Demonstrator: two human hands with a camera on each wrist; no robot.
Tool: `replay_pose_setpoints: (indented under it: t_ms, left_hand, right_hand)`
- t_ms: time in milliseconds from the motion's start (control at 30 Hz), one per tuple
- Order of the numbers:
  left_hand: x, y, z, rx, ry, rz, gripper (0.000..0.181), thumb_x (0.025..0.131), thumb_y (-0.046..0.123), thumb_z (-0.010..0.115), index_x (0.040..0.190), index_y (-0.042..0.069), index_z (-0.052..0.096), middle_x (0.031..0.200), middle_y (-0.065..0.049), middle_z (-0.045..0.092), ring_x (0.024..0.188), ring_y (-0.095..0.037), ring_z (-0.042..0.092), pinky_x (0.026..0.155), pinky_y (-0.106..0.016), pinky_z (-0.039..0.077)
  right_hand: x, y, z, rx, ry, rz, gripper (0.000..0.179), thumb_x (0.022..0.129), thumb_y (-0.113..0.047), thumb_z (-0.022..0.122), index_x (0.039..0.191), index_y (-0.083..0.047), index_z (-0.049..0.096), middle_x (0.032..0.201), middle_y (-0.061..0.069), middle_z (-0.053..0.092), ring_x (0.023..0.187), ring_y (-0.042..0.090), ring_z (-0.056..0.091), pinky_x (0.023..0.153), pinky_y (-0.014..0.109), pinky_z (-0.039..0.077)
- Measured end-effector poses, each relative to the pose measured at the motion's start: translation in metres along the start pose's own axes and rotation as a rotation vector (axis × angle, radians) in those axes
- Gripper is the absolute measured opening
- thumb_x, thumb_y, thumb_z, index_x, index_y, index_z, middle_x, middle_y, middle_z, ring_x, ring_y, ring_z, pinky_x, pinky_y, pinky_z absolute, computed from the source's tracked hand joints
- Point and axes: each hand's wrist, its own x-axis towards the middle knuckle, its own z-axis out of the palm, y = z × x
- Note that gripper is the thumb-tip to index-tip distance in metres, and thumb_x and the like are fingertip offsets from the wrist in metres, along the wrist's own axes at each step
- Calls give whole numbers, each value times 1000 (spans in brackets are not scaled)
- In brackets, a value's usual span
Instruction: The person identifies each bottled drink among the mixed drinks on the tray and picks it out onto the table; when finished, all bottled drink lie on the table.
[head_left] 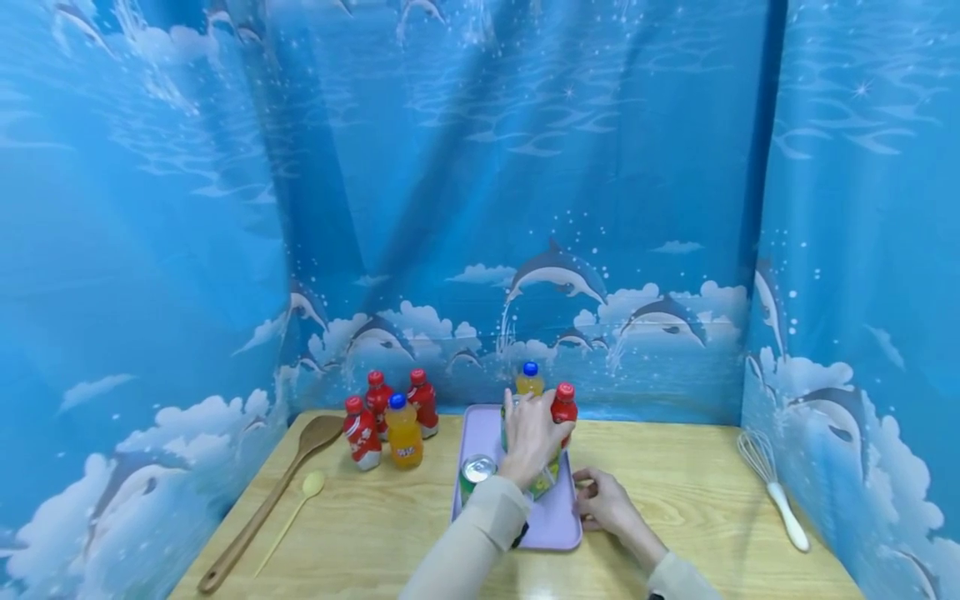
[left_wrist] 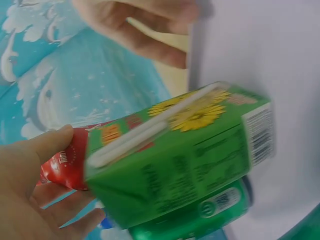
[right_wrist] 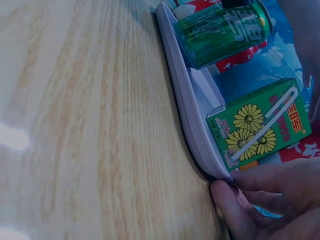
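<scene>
Head view: the left hand point(head_left: 534, 429) spreads loosely over the tray point(head_left: 555, 527), apparently gripping nothing, beside the red bottle point(head_left: 565, 405). Just below it stands the juice box point(left_wrist: 175, 167). The right hand point(head_left: 606, 504) pinches the tray's edge, likely to steady the closely packed drinks.

Left sleeve point(head_left: 467, 550) and right sleeve point(head_left: 682, 577): long, cream, plain. Small black piece at left cuff point(head_left: 521, 534), another at right point(head_left: 656, 596); detail unresolved. Left hand point(head_left: 532, 432), right hand point(head_left: 609, 505): ungloved.

a lilac tray point(head_left: 556, 528) holds a green carton point(right_wrist: 252, 131) near a red bottle point(head_left: 565, 407).
</scene>
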Motion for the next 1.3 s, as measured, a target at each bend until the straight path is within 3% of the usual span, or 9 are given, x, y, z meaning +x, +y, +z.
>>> replay_pose_setpoints:
  t_ms: [133,233,267,433,667,833,1200,1300]
  left_hand:
    - [3,3,-15,-89,2,-5,48,90,45,83,132,25,71,112,2,81,101,-17,75,107,-42,58]
    - [5,5,-28,-194,1,-19,47,90,40,84,132,25,70,112,1,81,92,-15,76,81,-30,65]
    - [6,5,-32,-228,4,-23,48,90,38,85,133,24,70,113,0,80,92,-16,77,78,-29,65]
    - [7,6,-53,-374,41,-10,57,90,32,85,143,22,65,122,-5,77,102,-19,76,81,-31,66]
    - [5,-3,-78,-449,141,6,63,91,32,84,148,22,61,129,-6,73,110,-22,74,87,-36,66]
    - [3,-13,-93,-537,205,-25,64,91,32,84,149,21,61,132,-6,72,112,-23,73,88,-41,65]
    - [-12,-37,-122,-645,224,-72,61,93,32,82,149,24,59,135,-4,70,120,-24,69,94,-46,65]
    - [-18,-45,-129,-634,237,-72,61,93,32,82,149,24,59,134,-4,71,121,-24,69,96,-46,64]
  right_hand:
    - [0,-1,0,8,-1,-7,55,80,14,69,134,10,58,90,15,61,73,22,65,61,39,64]
    - [-1,0,1,24,-4,-14,54,81,14,69,133,10,58,89,14,61,73,22,65,62,40,65]
    - [-1,0,1,28,-3,-14,53,81,14,69,133,10,58,89,14,61,73,22,65,62,40,65]
    - [-2,1,1,46,-7,-11,55,81,15,69,134,10,57,88,13,59,73,22,64,62,40,65]
    - [-2,0,1,51,-10,-14,58,79,15,70,136,12,55,88,13,59,73,22,65,63,41,66]
    - [0,-1,1,31,-14,-4,58,79,15,70,136,11,55,88,12,59,74,22,65,62,40,65]
    - [1,-3,-1,-11,-6,17,59,80,16,70,137,10,56,89,13,60,74,23,65,62,39,65]
    - [1,-3,0,-16,-10,15,59,80,16,70,138,10,56,89,13,61,73,23,66,62,39,65]
